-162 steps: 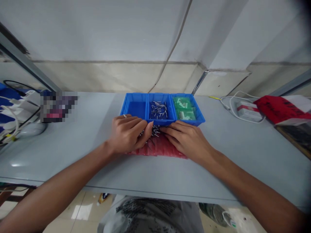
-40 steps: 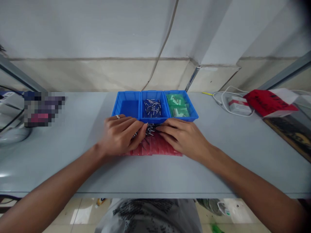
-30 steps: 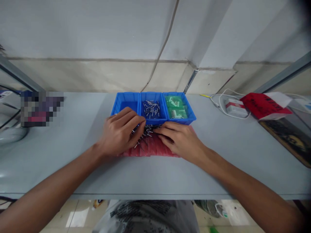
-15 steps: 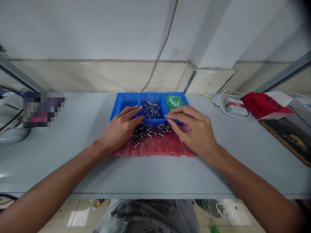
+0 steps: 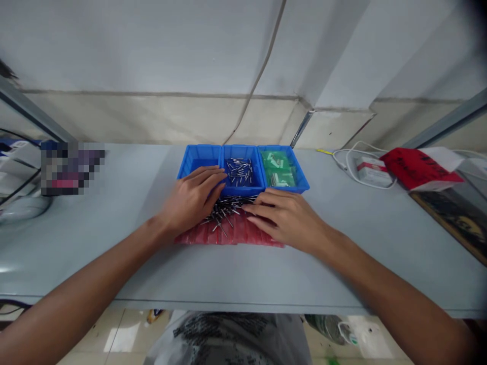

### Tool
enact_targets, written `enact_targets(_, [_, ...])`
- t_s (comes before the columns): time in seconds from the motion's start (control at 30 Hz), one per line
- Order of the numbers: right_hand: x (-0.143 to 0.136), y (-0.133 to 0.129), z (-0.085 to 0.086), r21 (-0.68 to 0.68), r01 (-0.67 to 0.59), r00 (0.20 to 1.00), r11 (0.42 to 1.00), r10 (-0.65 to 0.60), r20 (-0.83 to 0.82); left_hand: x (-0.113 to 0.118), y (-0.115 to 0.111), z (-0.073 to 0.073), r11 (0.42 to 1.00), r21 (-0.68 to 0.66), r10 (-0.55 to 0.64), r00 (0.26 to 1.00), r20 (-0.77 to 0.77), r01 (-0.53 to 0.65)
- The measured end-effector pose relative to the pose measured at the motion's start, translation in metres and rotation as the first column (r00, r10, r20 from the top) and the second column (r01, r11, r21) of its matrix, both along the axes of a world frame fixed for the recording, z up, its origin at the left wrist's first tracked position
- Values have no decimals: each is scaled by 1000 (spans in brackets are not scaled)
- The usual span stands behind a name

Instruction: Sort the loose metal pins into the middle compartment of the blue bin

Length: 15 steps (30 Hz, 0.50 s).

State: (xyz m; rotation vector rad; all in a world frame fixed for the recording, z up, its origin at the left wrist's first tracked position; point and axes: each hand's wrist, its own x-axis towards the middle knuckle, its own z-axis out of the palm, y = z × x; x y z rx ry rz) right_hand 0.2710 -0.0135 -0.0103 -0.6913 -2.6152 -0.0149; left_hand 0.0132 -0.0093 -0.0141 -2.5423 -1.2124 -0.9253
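Three blue bins stand side by side. The left bin [image 5: 183,161] is partly covered by my left hand [image 5: 190,198], whose fingers stretch over its front edge with nothing visible in them. The middle bin [image 5: 243,192] contains loose metal pins [image 5: 240,172] that look like blind rivets. Small green packets [image 5: 277,160] lie in the right bin [image 5: 303,178]. In front of the bins, a heap of similar dark and silver pins [image 5: 222,217] rests on a row of red plastic bags [image 5: 243,234]. My right hand [image 5: 291,217] reaches over the heap's right side, thumb and fingers apart.
On the grey table [image 5: 125,213], a small white and red box [image 5: 372,170] with a white cable stands right, beside a red paper packet [image 5: 414,166] and a dark board [image 5: 452,220]. A computer mouse [image 5: 26,209] and a blurred-out object [image 5: 70,170] are left.
My right hand has moved down and left, from the front of the right bin to the pin heap. My left hand stays nearly where it was. The view has shifted slightly.
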Motion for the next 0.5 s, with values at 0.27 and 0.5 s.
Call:
enact_targets(0.27, [-4,-2,-2,-122,31,974,992,-57,-220,1,-9,12,994,104,31,998,61,-37])
enact_targets(0.5, [-9,-11,13,-390,30,748,920,-279,-602,7,-15,17,957,72,-286,954,89,280])
